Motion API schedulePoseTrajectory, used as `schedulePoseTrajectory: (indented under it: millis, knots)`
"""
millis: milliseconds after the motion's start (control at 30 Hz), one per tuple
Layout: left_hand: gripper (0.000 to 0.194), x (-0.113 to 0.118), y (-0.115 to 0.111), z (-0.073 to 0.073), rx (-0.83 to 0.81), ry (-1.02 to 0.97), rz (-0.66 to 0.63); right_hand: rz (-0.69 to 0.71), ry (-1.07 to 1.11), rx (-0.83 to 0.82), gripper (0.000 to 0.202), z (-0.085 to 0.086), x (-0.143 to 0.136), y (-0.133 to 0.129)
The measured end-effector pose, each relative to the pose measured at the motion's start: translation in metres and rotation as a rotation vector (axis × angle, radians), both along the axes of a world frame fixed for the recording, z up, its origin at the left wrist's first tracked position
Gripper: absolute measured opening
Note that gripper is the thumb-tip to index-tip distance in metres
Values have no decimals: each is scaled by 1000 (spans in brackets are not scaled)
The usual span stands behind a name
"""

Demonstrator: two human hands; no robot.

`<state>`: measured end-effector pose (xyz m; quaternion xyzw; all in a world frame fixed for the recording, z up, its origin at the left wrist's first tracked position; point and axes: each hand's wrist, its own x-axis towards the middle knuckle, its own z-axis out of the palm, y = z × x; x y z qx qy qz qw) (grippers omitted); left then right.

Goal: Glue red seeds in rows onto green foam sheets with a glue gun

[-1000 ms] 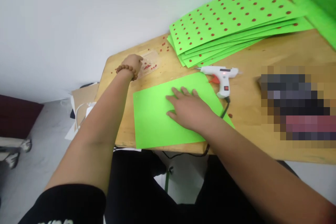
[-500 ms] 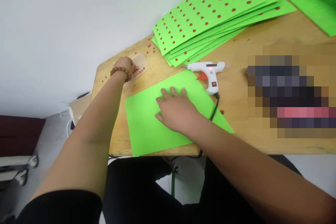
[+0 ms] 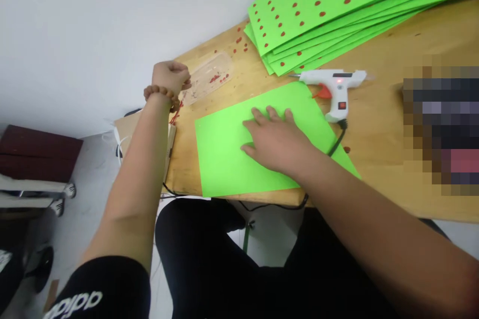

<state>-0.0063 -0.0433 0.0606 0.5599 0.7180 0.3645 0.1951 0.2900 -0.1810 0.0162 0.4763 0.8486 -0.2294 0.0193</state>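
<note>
My left hand [image 3: 170,77], with a brown bead bracelet at the wrist, is raised over the table's left end with its fingers curled closed; what they hold, if anything, is hidden. Just right of it lies a shallow clear plastic tray [image 3: 224,62] with small red pieces [image 3: 214,79] in it. Flat on a plain green sheet [image 3: 224,159], my right hand [image 3: 279,142] has its fingers spread. A white glue gun [image 3: 339,79] with a red trigger rests on its side at the sheet's far right corner, its light glowing red.
A fanned stack of green sheets with red dots [image 3: 310,10] lies at the back right. Loose red bits [image 3: 239,40] are scattered beside it. The glue gun's black cord [image 3: 339,139] crosses the sheet's right edge. A white wall borders the wooden table [image 3: 389,159]; a cardboard box [image 3: 127,123] stands below its left end.
My left hand has come out of the plastic tray and moved left, uncovering the tray. My right hand stays on the green sheet. The view has shifted, so table items appear further right.
</note>
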Motion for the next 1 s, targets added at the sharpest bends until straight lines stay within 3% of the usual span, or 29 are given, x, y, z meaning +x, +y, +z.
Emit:
schedulePoseTrajectory:
  millis: [167,267,433,633,800,1000]
  knots:
    - [6,-1,-94,-24,11,-90,103,-17,-8,20,69,-7,-3,2]
    - [11,3,-125,-37,11,-30,119,-18,26,59,71,-20,-1,3]
    - [15,-2,-131,-45,22,191,74,-1,60,165,70,-37,5,3]
    - [13,-7,-126,-57,-97,219,34,49,1,223,74,-40,9,4]
    - [11,-14,-125,-69,-151,132,4,46,3,270,73,-44,11,4]
    - [5,-23,-130,-69,-115,160,-15,40,-24,259,75,-43,12,3]
